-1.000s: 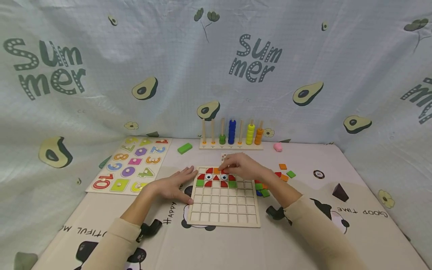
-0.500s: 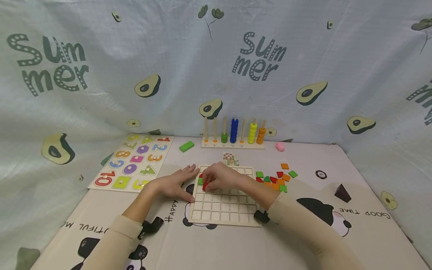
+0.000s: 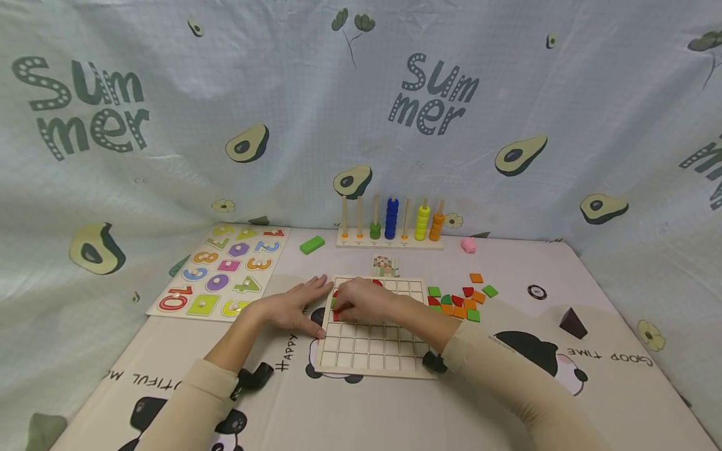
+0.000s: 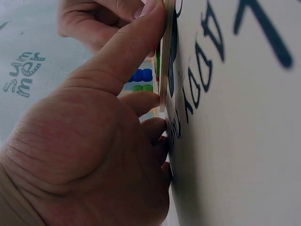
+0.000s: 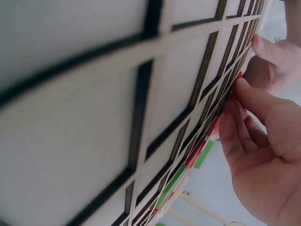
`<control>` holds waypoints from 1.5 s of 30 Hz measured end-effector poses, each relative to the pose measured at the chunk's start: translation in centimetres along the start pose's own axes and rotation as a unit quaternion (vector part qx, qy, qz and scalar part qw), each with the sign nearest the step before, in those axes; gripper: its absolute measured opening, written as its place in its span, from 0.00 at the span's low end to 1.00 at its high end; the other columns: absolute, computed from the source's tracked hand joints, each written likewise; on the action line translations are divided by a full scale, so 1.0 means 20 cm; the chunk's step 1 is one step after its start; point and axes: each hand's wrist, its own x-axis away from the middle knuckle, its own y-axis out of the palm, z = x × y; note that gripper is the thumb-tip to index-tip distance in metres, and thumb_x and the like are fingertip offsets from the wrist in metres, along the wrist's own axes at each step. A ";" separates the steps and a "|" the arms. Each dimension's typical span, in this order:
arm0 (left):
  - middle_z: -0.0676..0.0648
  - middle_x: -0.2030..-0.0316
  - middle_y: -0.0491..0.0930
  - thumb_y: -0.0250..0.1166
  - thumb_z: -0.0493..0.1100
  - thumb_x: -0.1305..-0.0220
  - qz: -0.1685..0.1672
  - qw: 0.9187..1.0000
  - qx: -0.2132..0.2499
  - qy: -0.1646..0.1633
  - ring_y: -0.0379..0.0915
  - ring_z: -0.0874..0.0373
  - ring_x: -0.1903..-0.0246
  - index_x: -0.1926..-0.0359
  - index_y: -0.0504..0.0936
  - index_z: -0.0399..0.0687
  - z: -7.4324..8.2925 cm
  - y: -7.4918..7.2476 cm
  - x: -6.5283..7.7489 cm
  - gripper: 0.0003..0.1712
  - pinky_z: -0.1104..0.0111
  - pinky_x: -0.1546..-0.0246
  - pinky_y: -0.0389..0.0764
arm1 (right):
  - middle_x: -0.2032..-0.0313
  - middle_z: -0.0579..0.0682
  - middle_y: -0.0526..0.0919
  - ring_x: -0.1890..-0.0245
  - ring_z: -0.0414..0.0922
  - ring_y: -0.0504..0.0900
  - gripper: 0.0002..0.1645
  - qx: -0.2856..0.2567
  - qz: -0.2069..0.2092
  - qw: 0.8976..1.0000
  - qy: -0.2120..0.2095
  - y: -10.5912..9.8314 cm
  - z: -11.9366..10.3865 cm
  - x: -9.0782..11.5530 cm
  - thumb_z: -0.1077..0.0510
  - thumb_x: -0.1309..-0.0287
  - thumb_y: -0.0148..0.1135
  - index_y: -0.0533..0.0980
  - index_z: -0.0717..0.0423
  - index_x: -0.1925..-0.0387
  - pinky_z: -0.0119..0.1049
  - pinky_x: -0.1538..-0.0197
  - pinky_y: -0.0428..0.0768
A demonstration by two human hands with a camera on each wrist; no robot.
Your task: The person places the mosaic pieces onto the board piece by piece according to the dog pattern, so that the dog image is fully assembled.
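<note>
A wooden grid board [image 3: 366, 363] lies flat on the table, with coloured tiles in its far rows, mostly covered by my right hand [image 3: 366, 300]. That hand pinches a red tile [image 5: 237, 84] between thumb and fingers, low against the grid near the board's left edge. My left hand [image 3: 290, 310] rests beside that edge with its fingers spread. In the left wrist view its thumb [image 4: 136, 42] presses the board's side. Green tiles [image 5: 203, 155] sit on the board in the right wrist view.
Loose red, green and orange tiles [image 3: 458, 302] lie right of the board. Behind it are a picture card [image 3: 386, 266], a bead counter [image 3: 389, 244] and a green block [image 3: 312, 245]. A number puzzle [image 3: 225, 269] lies left; a poker chip [image 3: 537, 292] and dark pyramid [image 3: 573, 324] lie right.
My right hand has moved from the board's far rows toward its left edge, first showing a red tile half a second ago, then shifting slightly further left. My left hand stays in place.
</note>
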 end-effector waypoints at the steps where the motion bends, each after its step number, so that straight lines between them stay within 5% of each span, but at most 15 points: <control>1: 0.49 0.24 0.35 0.70 0.68 0.53 0.001 1.000 -0.001 0.001 0.27 0.44 0.26 0.24 0.47 0.59 0.00 0.00 0.00 0.62 0.45 0.29 0.39 | 0.65 0.41 0.83 0.64 0.34 0.77 0.07 0.006 0.001 1.000 -0.003 0.00 0.00 0.00 0.56 0.44 0.68 0.86 0.49 0.62 0.30 0.55 0.76; 13: 0.48 0.24 0.36 0.71 0.68 0.54 0.006 1.000 -0.006 0.007 0.27 0.46 0.26 0.24 0.48 0.56 -0.01 0.00 -0.01 0.63 0.47 0.29 0.38 | 0.68 0.42 0.85 0.65 0.34 0.80 0.06 0.008 0.021 1.000 -0.018 0.02 -0.03 -0.04 0.59 0.47 0.70 0.87 0.50 0.65 0.24 0.59 0.76; 21: 0.50 0.24 0.35 0.71 0.68 0.54 -0.003 1.000 0.000 -0.006 0.27 0.47 0.26 0.24 0.46 0.59 0.00 0.00 0.00 0.63 0.46 0.29 0.38 | 0.65 0.41 0.84 0.67 0.31 0.77 0.10 -0.082 0.001 0.997 0.003 -0.03 0.01 0.02 0.62 0.45 0.68 0.86 0.51 0.60 0.24 0.62 0.76; 26: 0.53 0.24 0.34 0.71 0.69 0.54 -0.004 1.000 0.002 -0.015 0.26 0.48 0.26 0.24 0.46 0.63 0.01 0.00 0.00 0.63 0.47 0.29 0.38 | 0.60 0.45 0.83 0.68 0.37 0.75 0.15 -0.122 0.024 0.991 0.049 -0.15 0.08 0.19 0.57 0.42 0.66 0.83 0.51 0.51 0.31 0.65 0.77; 35: 0.54 0.24 0.34 0.70 0.70 0.55 0.000 1.000 0.003 -0.021 0.26 0.50 0.26 0.24 0.46 0.64 0.01 0.01 -0.01 0.63 0.48 0.29 0.38 | 0.53 0.44 0.82 0.61 0.42 0.77 0.19 -0.174 0.118 0.966 0.149 -0.30 0.33 0.65 0.55 0.42 0.67 0.80 0.44 0.47 0.36 0.60 0.80; 40: 0.53 0.24 0.34 0.71 0.69 0.55 0.000 1.000 0.005 -0.018 0.26 0.50 0.26 0.24 0.45 0.63 0.01 0.01 -0.01 0.63 0.48 0.29 0.37 | 0.54 0.51 0.83 0.61 0.46 0.77 0.18 -0.175 0.086 0.954 0.227 -0.32 0.49 0.84 0.57 0.43 0.67 0.81 0.51 0.49 0.37 0.60 0.80; 45: 0.53 0.24 0.34 0.70 0.69 0.54 -0.002 1.000 0.005 -0.016 0.25 0.50 0.26 0.24 0.45 0.62 0.01 0.01 -0.01 0.63 0.49 0.28 0.37 | 0.60 0.50 0.84 0.64 0.49 0.74 0.15 -0.176 0.058 0.932 0.311 -0.32 0.58 0.97 0.60 0.44 0.67 0.83 0.54 0.53 0.38 0.65 0.79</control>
